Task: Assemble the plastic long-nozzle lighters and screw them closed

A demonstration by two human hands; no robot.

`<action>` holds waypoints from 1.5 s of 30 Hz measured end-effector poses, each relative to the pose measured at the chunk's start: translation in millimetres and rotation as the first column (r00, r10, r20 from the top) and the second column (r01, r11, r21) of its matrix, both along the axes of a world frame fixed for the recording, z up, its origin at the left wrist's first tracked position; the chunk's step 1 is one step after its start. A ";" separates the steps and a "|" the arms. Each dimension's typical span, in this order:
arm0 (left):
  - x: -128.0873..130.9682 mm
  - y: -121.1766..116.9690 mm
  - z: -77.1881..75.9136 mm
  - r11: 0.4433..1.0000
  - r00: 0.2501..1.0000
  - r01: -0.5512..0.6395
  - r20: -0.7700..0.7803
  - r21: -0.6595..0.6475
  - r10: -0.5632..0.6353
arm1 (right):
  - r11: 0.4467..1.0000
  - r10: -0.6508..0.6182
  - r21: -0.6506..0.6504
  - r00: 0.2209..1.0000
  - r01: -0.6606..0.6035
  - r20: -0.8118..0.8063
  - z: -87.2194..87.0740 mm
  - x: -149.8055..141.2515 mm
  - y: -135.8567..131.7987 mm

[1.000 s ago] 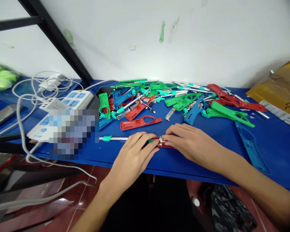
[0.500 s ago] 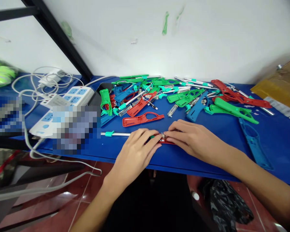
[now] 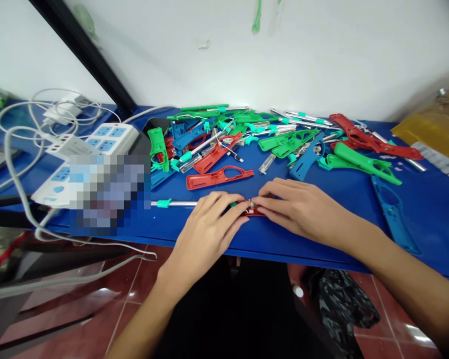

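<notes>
Both my hands rest near the front edge of the blue table (image 3: 336, 244), fingertips meeting over a red plastic handle shell (image 3: 253, 211) lying flat. My left hand (image 3: 209, 229) presses its fingers together on the shell's left part, where a metal rod (image 3: 175, 203) with a teal collar runs out to the left. My right hand (image 3: 295, 209) pinches the shell and a small metal piece at its middle. Most of the shell is hidden under my fingers.
Behind my hands lies a heap of red, green and blue handle shells (image 3: 247, 139) and metal rods. One red shell (image 3: 219, 178) lies just beyond. White power strips (image 3: 108, 139) and cables sit left, a blue shell (image 3: 392, 214) right, a brown parcel (image 3: 434, 129) far right.
My hands have stayed pressed on the red shell. The view has tilted slightly, so everything sits a little higher in the picture.
</notes>
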State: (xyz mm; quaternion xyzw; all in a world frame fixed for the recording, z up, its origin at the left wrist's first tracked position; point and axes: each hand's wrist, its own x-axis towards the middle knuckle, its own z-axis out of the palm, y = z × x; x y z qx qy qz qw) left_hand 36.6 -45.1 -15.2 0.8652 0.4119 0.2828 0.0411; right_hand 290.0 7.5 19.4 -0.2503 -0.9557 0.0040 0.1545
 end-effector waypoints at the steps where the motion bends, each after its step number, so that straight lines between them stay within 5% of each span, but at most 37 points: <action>1: 0.1 0.0 0.0 1.000 1.000 0.000 -0.002 -0.002 0.000 | 1.000 0.001 -0.007 1.000 -0.001 -0.001 -0.1 -0.6 -0.1; 10: 1.4 1.0 1.9 0.999 0.999 0.002 -0.034 0.032 -0.001 | 0.998 -0.022 -0.060 1.000 0.023 0.008 -1.9 -0.4 -0.8; 16: 0.6 0.2 0.7 1.000 1.000 -0.007 -0.009 -0.004 0.007 | 0.997 -0.051 0.065 0.998 0.047 0.047 -2.6 0.5 -5.9; 24: 0.8 1.2 -5.3 0.999 0.997 -0.009 0.077 -0.043 0.012 | 0.949 -0.207 0.221 0.973 0.225 -0.102 -16.8 -3.6 -50.7; 32: -45.5 -7.9 4.3 0.997 0.995 -0.047 0.094 0.054 0.041 | 0.918 -0.282 0.247 0.949 0.310 -0.141 -21.9 -22.0 -54.4; 39: -58.8 -14.7 -18.0 0.996 0.997 -0.070 -0.027 0.062 0.072 | 0.866 -0.371 0.305 0.918 0.396 -0.140 -28.7 -36.1 -65.3; 45: -57.1 3.5 -28.4 0.992 1.000 -0.017 0.017 0.128 0.015 | 0.851 -0.416 0.301 0.902 0.430 -0.114 -33.9 -37.1 -65.6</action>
